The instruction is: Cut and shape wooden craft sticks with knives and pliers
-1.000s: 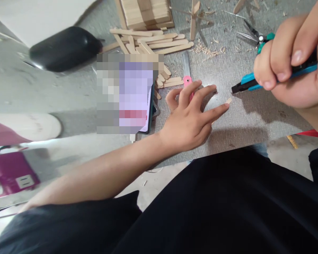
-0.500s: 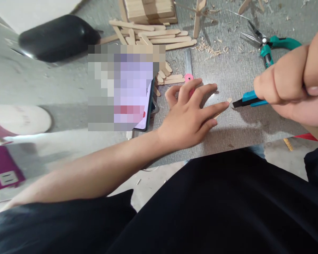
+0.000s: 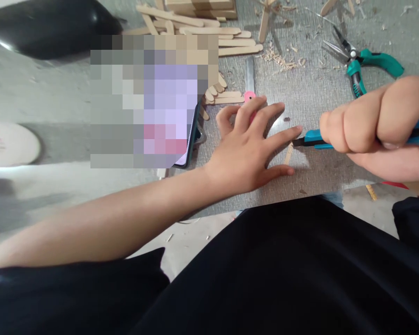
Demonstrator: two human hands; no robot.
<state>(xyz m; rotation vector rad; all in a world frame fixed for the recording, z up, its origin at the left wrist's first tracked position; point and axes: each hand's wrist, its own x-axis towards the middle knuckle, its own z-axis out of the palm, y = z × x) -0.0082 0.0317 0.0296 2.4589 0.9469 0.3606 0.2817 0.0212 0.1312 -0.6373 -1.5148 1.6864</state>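
Observation:
My left hand [image 3: 246, 153] is spread on the table with its fingers apart. A short piece of wooden craft stick [image 3: 289, 153] lies between its index finger and thumb, close to both tips. My right hand [image 3: 377, 118] is wrapped around a blue and black utility knife [image 3: 312, 138]. The knife's black front end meets the upper end of the stick piece; its blade is too small to make out. Beyond my left fingers lies a pink-handled tool with a flat metal blade [image 3: 250, 77], partly hidden by the hand.
Pliers with green handles [image 3: 365, 60] lie open beyond my right hand. Craft sticks [image 3: 226, 42] and wood shavings [image 3: 281, 58] are scattered at the back. A phone [image 3: 192, 135], partly blurred out, stands left of my left hand. A black rounded object [image 3: 52, 28] sits far left.
My right hand has moved left with the utility knife, bringing its front end to the stick piece. The stick piece has turned more upright, and my left thumb has spread from the index finger.

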